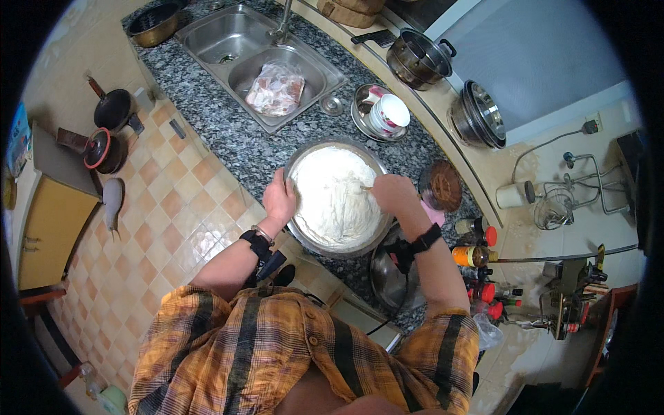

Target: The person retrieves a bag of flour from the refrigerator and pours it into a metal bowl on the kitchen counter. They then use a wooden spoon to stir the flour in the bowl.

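A wide metal basin (295,237) sits at the edge of the dark speckled counter (207,109), directly before me. White, floury dough (334,202) fills much of it. My left hand (280,198) grips the basin's left rim, thumb and fingers around the edge. Closed around a thin stick-like utensil (366,188), probably chopsticks, my right hand (395,194) is over the basin's right side; the utensil's tip reaches the dough. To the right of that hand stands a round container with brown contents (441,185), with something pink beside it.
Beyond the basin, patterned bowls (389,115) stand on metal plates. A double sink (236,78) holds a plastic-wrapped package, apparently meat (275,92). A large metal lid or pan (386,270) lies near my right forearm, and seasoning bottles (474,256) line the counter at right.
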